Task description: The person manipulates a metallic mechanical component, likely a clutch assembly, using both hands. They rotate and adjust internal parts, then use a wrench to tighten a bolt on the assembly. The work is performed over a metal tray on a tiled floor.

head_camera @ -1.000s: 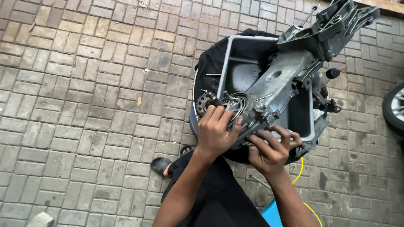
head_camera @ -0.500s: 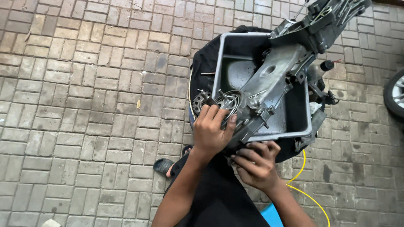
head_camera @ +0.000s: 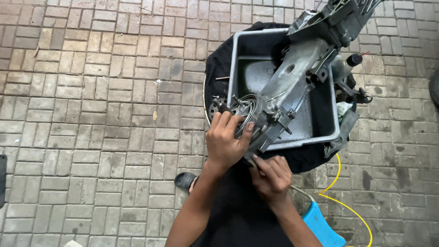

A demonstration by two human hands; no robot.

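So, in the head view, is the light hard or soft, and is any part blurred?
Head view: soft, even daylight, no hard shadows; the metal engine casing shows mild shine, not glare; left hand and right hand are fairly sharp; brick paving curves slightly toward the edges from the wide lens.

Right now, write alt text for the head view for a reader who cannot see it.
Two bare hands work on a grey metal engine casing lying across a grey tray on a brick floor. The left hand grips its near end by the gear; the right hand touches the casing's lower edge.
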